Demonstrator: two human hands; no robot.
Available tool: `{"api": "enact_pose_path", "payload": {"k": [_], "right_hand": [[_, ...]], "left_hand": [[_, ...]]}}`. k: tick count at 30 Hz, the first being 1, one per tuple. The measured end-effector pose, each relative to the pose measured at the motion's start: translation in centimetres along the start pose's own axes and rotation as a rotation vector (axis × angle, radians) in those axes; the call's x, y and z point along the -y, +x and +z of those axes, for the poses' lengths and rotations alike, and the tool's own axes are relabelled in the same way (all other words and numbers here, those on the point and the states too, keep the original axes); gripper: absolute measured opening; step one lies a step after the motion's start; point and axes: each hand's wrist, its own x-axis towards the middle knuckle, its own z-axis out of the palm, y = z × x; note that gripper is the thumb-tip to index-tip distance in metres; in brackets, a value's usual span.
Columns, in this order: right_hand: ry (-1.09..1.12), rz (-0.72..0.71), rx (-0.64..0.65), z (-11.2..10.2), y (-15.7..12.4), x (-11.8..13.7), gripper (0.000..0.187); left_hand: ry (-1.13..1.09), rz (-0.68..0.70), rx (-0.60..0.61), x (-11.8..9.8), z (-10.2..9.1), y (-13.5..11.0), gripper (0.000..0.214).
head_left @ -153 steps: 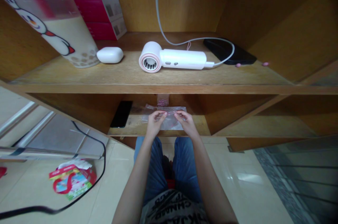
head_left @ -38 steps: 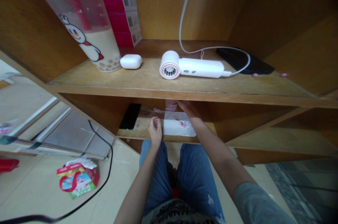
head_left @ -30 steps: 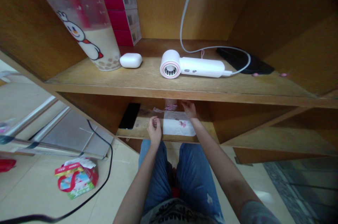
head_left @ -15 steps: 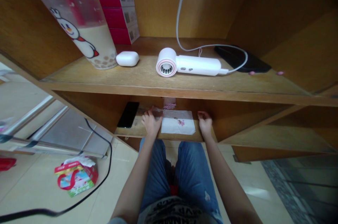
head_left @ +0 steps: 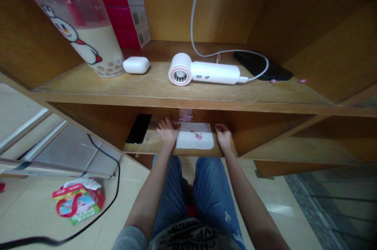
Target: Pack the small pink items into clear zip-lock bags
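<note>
On the lower wooden shelf lies a white paper sheet (head_left: pixel 194 140) with a small pink print. My left hand (head_left: pixel 168 132) rests at its left edge, fingers spread, on or beside a thin transparent plastic film (head_left: pixel 173 124). My right hand (head_left: pixel 224 136) sits on the shelf's front part, right of the sheet and apart from it, holding nothing. A small pink item (head_left: pixel 185 118) lies behind the sheet. A black smartphone (head_left: pixel 138 128) lies further left on the same shelf.
The upper shelf (head_left: pixel 176 98) holds a white hair dryer (head_left: pixel 203 71), white earbud case (head_left: pixel 136 65), large printed plastic cup (head_left: pixel 88 34), magenta boxes (head_left: pixel 123 10) and a black device (head_left: pixel 262 65). This shelf's board passes over my hands. A colourful packet (head_left: pixel 78 203) and black cable (head_left: pixel 116 187) lie on the floor.
My right hand has moved slightly left and closer to the sheet, and my left hand has shifted a little right. The head view has moved slightly, so everything sits a little further left.
</note>
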Motion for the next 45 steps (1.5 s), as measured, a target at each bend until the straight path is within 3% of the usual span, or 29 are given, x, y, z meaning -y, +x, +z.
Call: {"api": "enact_pose_path", "payload": {"k": [8,15,22,28,36,39,45], "right_hand": [[-0.018,-0.006,0.005,0.0,0.0,0.0,0.023],[-0.002,0.01,0.007,0.1,0.0,-0.2,0.022],[-0.021,0.015,0.008,0.0,0.1,-0.2,0.023],[-0.024,0.016,0.007,0.0,0.0,-0.4,0.023],[-0.132,-0.062,0.048,0.0,-0.4,0.7,0.027],[-0.27,-0.111,0.15,0.2,-0.9,2.0,0.027],[-0.421,-0.286,0.499,2.5,-3.2,5.7,0.024]], "left_hand": [[-0.082,0.021,-0.03,0.2,-1.7,-0.4,0.074],[-0.197,0.287,0.096,-0.9,-4.5,-1.7,0.072],[-0.418,0.557,0.167,-1.3,-2.7,-3.7,0.07],[-0.491,0.535,0.24,-1.1,-1.3,-4.6,0.067],[-0.6,0.512,0.268,-0.9,-0.9,-4.7,0.068],[-0.605,0.489,0.299,-1.0,-1.3,-4.7,0.07],[-0.623,0.508,0.285,-1.0,-1.5,-4.8,0.069]]}}
